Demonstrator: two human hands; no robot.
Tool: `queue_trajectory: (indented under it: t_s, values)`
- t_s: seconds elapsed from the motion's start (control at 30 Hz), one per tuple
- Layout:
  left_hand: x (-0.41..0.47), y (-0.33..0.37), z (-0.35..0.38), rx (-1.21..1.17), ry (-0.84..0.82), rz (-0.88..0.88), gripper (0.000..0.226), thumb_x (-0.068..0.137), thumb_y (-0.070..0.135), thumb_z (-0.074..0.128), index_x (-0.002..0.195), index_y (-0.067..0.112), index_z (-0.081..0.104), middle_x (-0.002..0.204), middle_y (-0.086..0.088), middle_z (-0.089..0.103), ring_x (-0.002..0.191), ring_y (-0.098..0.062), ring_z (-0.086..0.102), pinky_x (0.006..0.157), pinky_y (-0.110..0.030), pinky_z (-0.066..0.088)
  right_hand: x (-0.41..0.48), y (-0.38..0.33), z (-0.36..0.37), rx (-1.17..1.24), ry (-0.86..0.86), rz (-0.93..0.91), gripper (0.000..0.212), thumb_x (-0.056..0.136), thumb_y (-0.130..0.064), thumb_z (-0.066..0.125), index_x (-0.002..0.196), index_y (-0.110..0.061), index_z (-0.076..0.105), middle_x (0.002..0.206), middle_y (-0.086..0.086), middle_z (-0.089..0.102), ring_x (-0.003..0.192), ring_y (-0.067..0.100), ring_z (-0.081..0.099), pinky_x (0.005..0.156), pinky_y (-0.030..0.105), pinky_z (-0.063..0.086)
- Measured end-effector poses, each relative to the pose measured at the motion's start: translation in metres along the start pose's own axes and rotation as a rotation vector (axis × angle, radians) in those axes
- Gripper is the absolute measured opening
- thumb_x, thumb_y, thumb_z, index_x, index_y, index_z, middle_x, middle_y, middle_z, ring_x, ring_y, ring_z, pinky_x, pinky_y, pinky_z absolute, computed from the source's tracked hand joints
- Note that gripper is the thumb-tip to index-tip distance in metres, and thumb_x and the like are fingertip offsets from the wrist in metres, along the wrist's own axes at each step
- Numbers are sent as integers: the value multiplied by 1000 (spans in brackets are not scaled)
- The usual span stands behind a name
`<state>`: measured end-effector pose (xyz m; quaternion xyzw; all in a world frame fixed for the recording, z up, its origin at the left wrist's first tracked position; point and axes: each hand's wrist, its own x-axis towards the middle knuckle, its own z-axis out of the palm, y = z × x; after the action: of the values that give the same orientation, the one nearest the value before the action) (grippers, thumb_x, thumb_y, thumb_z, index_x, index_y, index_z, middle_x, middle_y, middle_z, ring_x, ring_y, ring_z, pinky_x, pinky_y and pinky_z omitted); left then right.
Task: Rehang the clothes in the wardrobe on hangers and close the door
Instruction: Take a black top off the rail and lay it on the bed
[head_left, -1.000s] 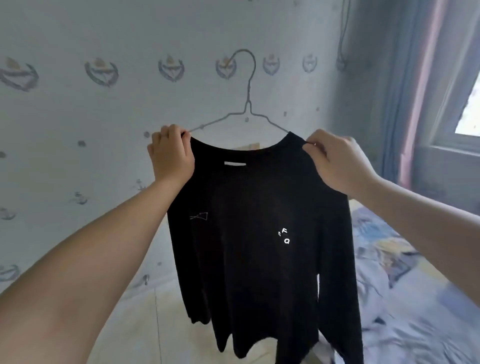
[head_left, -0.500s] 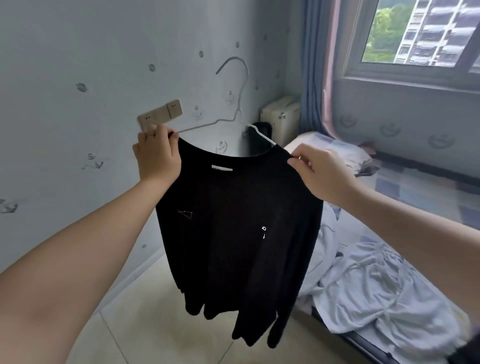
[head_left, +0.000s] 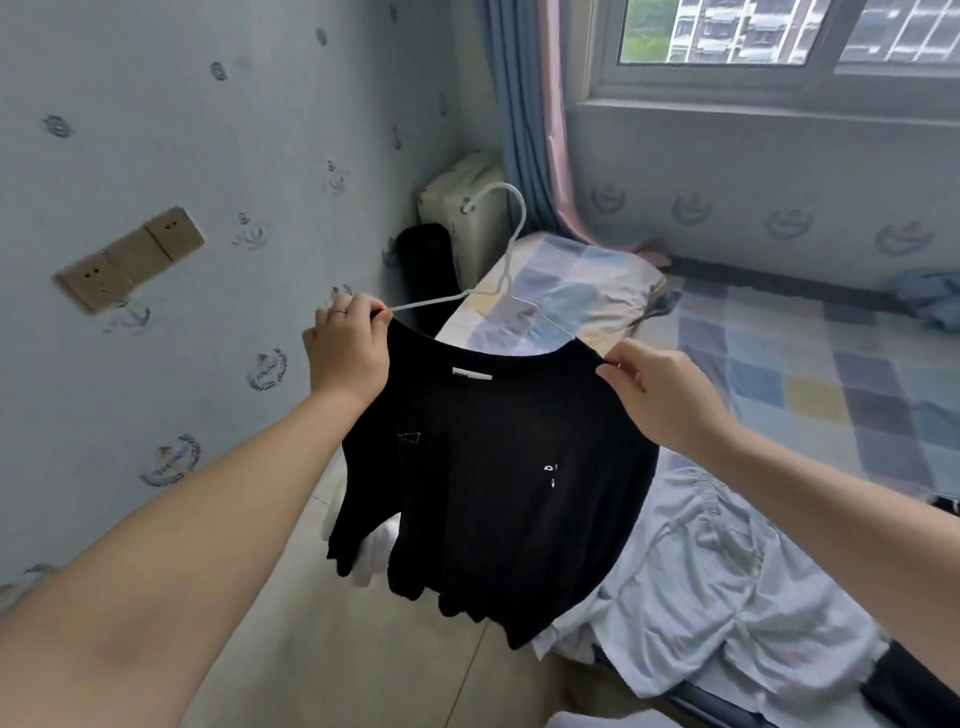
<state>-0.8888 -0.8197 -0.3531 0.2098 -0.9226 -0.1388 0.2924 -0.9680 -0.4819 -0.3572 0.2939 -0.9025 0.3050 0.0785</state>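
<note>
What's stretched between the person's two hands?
In the head view, the collar of the black shirt spans from left hand to right hand, with the white wire hanger rising above it.

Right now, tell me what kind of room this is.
Probably a bedroom: a bed with a checked sheet, a pillow at its head, a curtained window, and a black shirt on a wire hanger.

Black long-sleeved fabric top: on a thin white wire hanger, front facing the camera, held in the air, sleeves and hem hanging free. White label inside the neckline; small white marks on the chest. Hanger arms run inside the shoulders; hook upright above the collar. Left hand and right hand each pinch one shoulder.
</note>
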Motion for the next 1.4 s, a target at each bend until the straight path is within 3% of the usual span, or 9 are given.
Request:
queue_trajectory:
  t_s: [0.2,0.5,0.63,0.8,1.27,1.4]
  values:
    - [34,27,108,4,-163,-28,20,103,29,46,105,16,61,111,-7,60,107,-33,48,81,-37,25,44,93,24,-71,-145,165,17,100,-30,54,99,-16,63,77,-1,64,75,26,59,64,39,51]
    - [55,32,220,30,-426,-111,20,103,30,46,107,17,61,120,-6,58,114,-31,46,94,-48,33,86,181,94,-37,-296,449,17,101,-28,51,99,-18,64,94,-1,65,91,24,59,78,43,51]
    - [66,15,273,21,-514,-128,19,103,31,47,104,17,61,117,-4,59,111,-29,47,98,-47,32,103,207,138,-74,-294,536,17,101,-27,49,94,-17,62,89,-3,58,90,26,58,73,38,45]
    - [78,-16,351,-24,-623,-169,17,103,30,47,105,20,60,115,-2,59,112,-26,48,98,-44,32,132,239,204,-163,-286,644,20,101,-26,48,102,-15,65,103,4,64,99,31,56,82,42,42]
    - [81,-102,586,-27,-698,-184,18,102,17,45,111,20,60,119,-2,59,116,-29,47,90,-39,28,176,355,419,-213,-189,770,26,99,-14,46,117,-17,64,114,7,62,108,33,53,89,43,37]
    - [81,-108,620,-50,-744,-187,22,100,17,48,119,22,60,126,0,61,121,-28,47,98,-40,32,183,371,448,-175,-198,852,35,100,-23,44,132,-24,57,129,3,60,123,29,49,99,44,34]
